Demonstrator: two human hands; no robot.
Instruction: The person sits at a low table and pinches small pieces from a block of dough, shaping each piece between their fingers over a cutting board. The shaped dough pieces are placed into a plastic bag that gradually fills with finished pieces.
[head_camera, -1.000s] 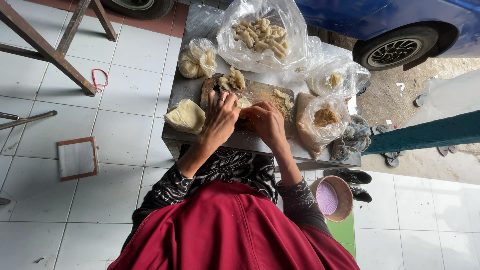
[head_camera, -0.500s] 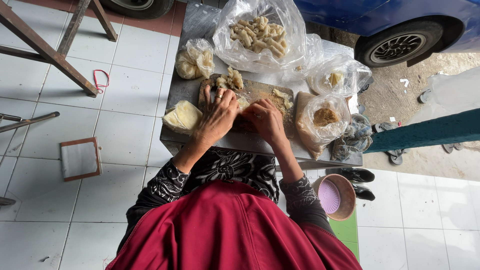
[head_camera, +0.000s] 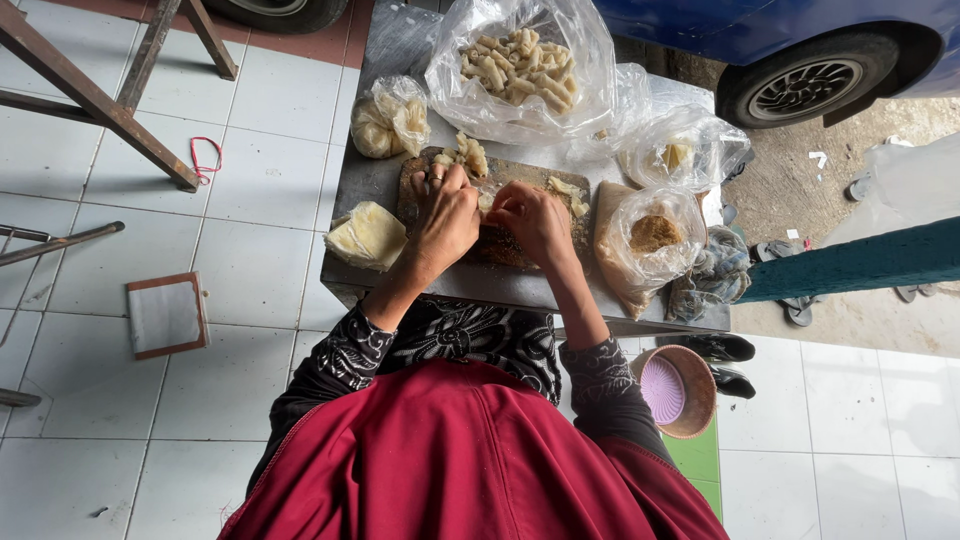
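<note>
Head cam looked straight down at a grey metal table (head_camera: 380, 180). Both hands sat on a worn wooden board (head_camera: 500, 245): left hand (head_camera: 445, 215) lay flat with fingers spread, pressing down, gripping nothing, while right hand (head_camera: 530, 215) was curled over a pale wrapper (head_camera: 490, 203), pinching it, though the exact hold was hard to make out. Finished rolls (head_camera: 468, 155) lay at the board's far edge. A crinkly clear bag (head_camera: 520, 65) held more rolls, and a folded stack of wrappers (head_camera: 367, 235) sat left.
</note>
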